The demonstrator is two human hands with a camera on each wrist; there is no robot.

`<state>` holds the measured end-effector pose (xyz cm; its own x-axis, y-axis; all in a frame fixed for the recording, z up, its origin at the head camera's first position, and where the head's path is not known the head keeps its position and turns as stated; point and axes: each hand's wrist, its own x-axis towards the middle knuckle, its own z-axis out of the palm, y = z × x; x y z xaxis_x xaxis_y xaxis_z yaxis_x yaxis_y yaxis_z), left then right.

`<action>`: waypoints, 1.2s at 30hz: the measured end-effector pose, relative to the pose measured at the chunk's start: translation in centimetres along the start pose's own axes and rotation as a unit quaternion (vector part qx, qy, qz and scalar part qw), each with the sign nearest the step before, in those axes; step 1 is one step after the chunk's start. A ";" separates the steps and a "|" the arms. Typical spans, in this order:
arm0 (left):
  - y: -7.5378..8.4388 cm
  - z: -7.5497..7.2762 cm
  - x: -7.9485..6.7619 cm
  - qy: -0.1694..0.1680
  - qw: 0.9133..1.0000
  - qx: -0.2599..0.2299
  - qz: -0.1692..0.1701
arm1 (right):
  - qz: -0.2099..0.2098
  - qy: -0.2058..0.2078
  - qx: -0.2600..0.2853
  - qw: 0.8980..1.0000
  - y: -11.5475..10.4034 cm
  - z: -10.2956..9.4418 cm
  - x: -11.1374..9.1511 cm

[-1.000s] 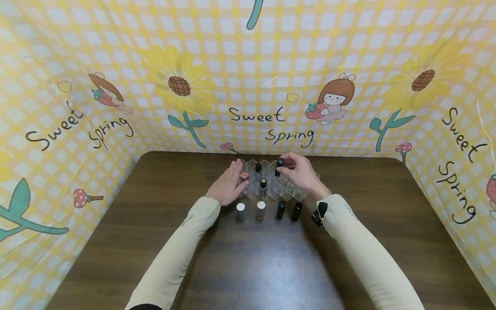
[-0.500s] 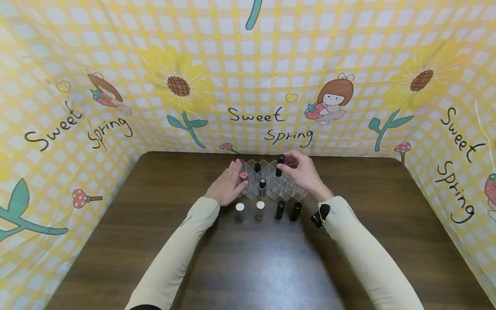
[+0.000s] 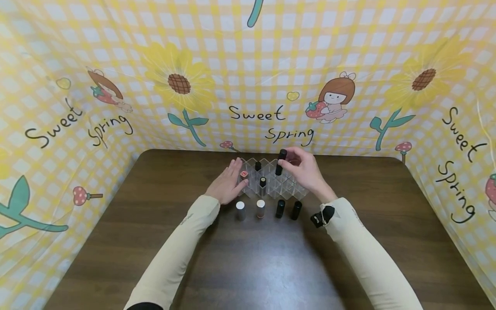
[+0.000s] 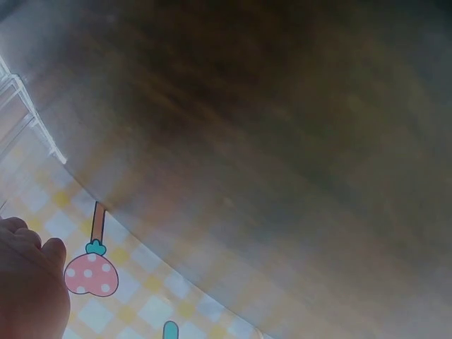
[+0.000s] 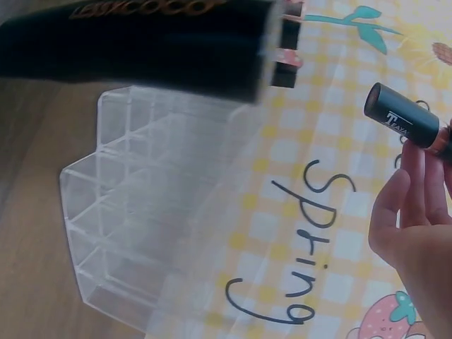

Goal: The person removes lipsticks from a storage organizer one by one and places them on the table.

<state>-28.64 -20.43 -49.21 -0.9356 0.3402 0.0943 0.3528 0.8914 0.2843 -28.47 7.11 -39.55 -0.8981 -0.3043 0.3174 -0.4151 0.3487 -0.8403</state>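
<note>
A clear plastic lipstick organizer (image 3: pixel 288 188) with diamond-shaped slots sits near the table's back edge. Over its back part my right hand (image 3: pixel 308 172) pinches a black lipstick (image 3: pixel 281 157) between thumb and fingers. In the right wrist view that lipstick (image 5: pixel 404 116) has white lettering and tilts. My left hand (image 3: pixel 227 183) lies along the organizer's left side, fingers straight; part of it (image 4: pixel 32 282) shows in the left wrist view. Inside the slots stand a red-topped lipstick (image 3: pixel 244 175), a black one (image 3: pixel 258 166) and another black one with a pale top (image 3: pixel 263 182).
In front of the organizer stand two white-capped tubes (image 3: pixel 240 210) and two black tubes (image 3: pixel 280 209) in a row. A black tube with orange lettering (image 5: pixel 169 46) looms close in the right wrist view. A checked cloth (image 3: pixel 255 77) walls in the dark wooden table (image 3: pixel 248 267).
My right hand has lifted the black lipstick upward over the organizer, and more of its length now shows. The left hand has stayed in place.
</note>
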 end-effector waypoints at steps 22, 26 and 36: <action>0.0 -0.2 0.0 0.000 1.000 -0.002 -0.006 | -0.054 -0.030 0.053 0.997 -2.2 0.3 -1.2; 0.1 -0.3 -0.1 -0.006 1.000 -0.003 -0.009 | -0.063 -0.033 0.060 0.996 -2.4 0.5 -1.6; 0.1 -0.1 0.0 -0.002 1.000 0.002 -0.004 | -0.081 -0.055 0.089 0.991 -3.0 1.2 -2.4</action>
<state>-28.57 -20.41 -49.07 -0.9381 0.3348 0.0888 0.3461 0.8952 0.2807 -24.87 5.74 -38.34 -0.7971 -0.4410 0.4125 -0.5110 0.1286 -0.8499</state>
